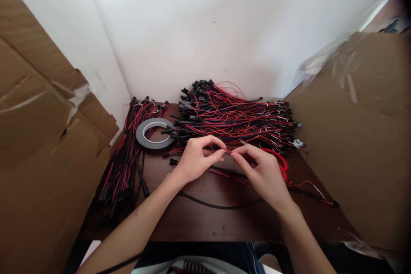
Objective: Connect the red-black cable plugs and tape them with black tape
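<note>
Nearest the lens, two bare forearms reaching forward over a dark brown wooden table [199, 218]. On either flank, big brown cardboard sheets — one creased stack at the left [41, 145], one slab under clear plastic film at the right [353, 137]. Behind, against the white wall, a large heap of red-and-black wire leads with black connectors [234, 115]; at the left edge of the table, a second, longer bundle of red-and-black cables [125, 162]. Just in front of the heap, a flat grey roll of tape [154, 133], lying on its side. Near the table's front, a loose black cable [208, 203] curving across the wood.

At centre, left hand [195, 158] and right hand [263, 173] meeting fingertip to fingertip, each pinched shut — thumb against forefinger — on a thin red wire [228, 153] held just above the table, in front of the heap. Other fingers loosely curled. Under the right hand, red-handled scissors [282, 163], partly hidden, resting on the wood. Cannot tell whether the right hand touches them.
</note>
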`<state>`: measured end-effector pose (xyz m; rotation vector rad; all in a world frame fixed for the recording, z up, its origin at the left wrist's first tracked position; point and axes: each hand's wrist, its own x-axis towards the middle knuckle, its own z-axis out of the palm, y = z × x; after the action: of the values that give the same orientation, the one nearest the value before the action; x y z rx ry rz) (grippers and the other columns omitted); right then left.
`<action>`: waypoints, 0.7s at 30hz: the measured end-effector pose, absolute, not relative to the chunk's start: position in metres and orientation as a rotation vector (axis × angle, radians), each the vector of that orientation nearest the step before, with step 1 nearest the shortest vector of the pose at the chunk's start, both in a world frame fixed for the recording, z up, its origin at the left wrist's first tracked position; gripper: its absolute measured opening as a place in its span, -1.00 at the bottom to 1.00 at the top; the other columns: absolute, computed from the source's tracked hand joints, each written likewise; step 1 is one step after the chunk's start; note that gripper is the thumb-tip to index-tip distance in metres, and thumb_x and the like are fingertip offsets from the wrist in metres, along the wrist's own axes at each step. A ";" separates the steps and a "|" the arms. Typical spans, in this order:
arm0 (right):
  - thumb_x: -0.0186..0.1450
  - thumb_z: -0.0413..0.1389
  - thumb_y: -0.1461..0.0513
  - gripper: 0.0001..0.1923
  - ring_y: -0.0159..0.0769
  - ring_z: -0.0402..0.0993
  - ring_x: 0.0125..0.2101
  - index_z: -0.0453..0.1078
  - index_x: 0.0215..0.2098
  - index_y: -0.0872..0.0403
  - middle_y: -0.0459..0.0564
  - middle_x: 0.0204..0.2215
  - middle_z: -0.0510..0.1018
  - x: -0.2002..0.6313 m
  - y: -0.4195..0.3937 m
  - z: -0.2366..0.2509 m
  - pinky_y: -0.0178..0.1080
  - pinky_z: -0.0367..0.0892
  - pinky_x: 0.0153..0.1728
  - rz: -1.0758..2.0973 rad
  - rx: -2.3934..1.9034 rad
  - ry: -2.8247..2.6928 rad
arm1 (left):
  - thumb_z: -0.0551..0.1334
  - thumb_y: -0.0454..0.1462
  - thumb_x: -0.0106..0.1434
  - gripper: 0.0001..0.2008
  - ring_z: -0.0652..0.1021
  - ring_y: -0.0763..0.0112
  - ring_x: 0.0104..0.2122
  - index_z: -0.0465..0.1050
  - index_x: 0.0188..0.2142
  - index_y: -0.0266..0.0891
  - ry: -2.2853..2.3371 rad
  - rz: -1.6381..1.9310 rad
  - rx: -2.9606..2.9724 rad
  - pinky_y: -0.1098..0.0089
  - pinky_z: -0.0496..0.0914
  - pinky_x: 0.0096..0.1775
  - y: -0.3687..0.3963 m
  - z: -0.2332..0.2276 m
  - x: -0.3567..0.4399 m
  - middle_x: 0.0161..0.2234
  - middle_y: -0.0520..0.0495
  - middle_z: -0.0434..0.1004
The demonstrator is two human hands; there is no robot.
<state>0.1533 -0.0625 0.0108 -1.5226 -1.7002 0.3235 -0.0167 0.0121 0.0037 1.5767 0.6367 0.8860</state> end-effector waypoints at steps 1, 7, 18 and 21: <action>0.36 0.09 0.18 -0.81 -0.29 0.45 -0.45 0.44 -0.38 0.06 -0.07 -0.45 0.55 0.153 -0.062 0.011 -0.25 0.29 -0.42 0.309 -1.515 -1.727 | 0.26 -0.29 0.22 -0.88 0.63 0.42 -0.40 0.49 -0.27 -0.33 0.636 0.902 1.642 0.52 0.49 -0.38 0.012 0.004 -0.017 -0.30 -0.07 0.55; 0.36 0.09 0.27 -0.91 -0.25 0.45 -0.31 0.45 -0.27 0.06 -0.02 -0.36 0.53 0.154 -0.061 0.014 -0.21 0.34 -0.28 0.176 -1.385 -1.846 | 0.22 -0.33 0.29 -0.87 0.48 0.46 -0.44 0.55 -0.33 -0.32 0.607 0.978 2.227 0.49 0.35 -0.38 0.015 0.005 -0.022 -0.44 -0.05 0.51; 0.38 0.02 0.26 -0.82 -0.25 0.54 -0.23 0.45 -0.15 -0.07 -0.06 -0.23 0.58 0.226 -0.149 -0.010 -0.21 0.41 -0.22 0.206 -1.654 -1.971 | 0.21 -0.35 0.31 -0.85 0.48 0.42 -0.43 0.56 -0.35 -0.32 0.758 1.010 2.539 0.42 0.34 -0.33 0.021 -0.002 -0.026 -0.42 -0.06 0.54; 0.38 0.01 0.23 -0.79 -0.19 0.52 -0.17 0.45 -0.09 -0.06 0.00 -0.15 0.56 0.237 -0.158 -0.028 -0.14 0.42 -0.16 0.141 -1.729 -2.008 | 0.20 -0.34 0.31 -0.84 0.50 0.38 -0.40 0.56 -0.34 -0.31 0.772 0.945 2.579 0.39 0.36 -0.32 0.020 0.000 -0.026 -0.40 -0.07 0.55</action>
<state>0.2374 -0.1577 -0.0280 -1.7290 -2.0085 0.1406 -0.0256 0.0200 -0.0005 2.5792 0.7722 0.9448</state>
